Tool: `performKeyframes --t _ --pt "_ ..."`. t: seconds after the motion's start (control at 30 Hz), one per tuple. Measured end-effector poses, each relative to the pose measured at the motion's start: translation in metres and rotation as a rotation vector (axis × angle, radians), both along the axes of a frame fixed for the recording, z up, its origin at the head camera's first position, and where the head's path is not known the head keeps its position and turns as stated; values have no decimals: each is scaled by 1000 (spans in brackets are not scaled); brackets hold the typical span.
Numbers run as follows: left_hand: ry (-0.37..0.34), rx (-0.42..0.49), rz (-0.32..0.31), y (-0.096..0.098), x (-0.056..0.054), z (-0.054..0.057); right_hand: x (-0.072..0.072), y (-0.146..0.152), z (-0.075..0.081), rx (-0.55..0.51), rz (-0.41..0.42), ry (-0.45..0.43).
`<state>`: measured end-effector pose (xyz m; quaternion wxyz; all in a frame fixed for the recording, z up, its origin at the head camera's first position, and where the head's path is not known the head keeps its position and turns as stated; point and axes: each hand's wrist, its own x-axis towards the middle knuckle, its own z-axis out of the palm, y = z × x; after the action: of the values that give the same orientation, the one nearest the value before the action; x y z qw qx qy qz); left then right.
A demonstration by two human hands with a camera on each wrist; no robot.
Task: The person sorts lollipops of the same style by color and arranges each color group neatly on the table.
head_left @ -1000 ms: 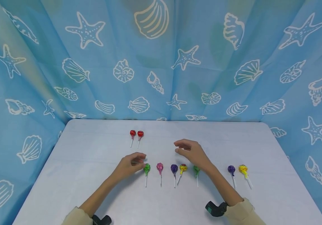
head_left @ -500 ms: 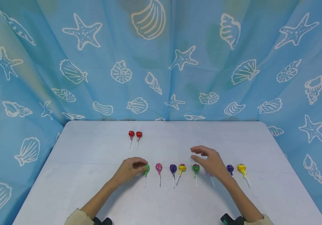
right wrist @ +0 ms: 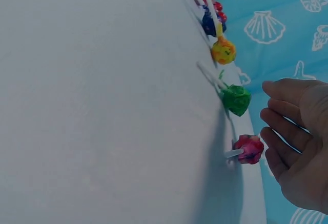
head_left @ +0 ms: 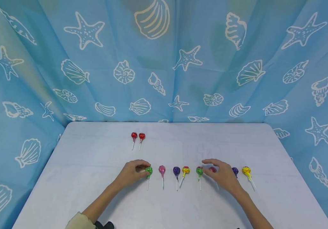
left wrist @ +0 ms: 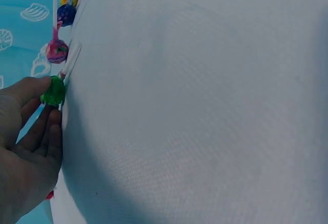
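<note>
Green lollipop (left wrist: 54, 92) in left hand (head_left: 129, 172), second green lollipop (right wrist: 237, 100) beside right hand (head_left: 224, 176)

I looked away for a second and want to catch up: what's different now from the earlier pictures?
The right hand moved rightward and nearer the person, beside the right green lollipop, which it isn't holding. The left hand came down slightly and now pinches the left green lollipop. The two red lollipops, left pink lollipop and both green ones stayed in place.
</note>
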<state>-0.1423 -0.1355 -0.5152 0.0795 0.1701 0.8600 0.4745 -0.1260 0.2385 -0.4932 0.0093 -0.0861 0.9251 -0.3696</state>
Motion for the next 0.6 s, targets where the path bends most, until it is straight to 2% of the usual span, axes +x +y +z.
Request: performKeyframes --t 0.3,0.47,0.6 --pt "-7 -10 -7 0 1 3 4 2 -13 54 29 56" --pt "1 3 -24 -1 1 5 4 1 -15 55 36 87" --pt "-6 1 -27 -1 0 2 4 -1 -15 57 39 95"
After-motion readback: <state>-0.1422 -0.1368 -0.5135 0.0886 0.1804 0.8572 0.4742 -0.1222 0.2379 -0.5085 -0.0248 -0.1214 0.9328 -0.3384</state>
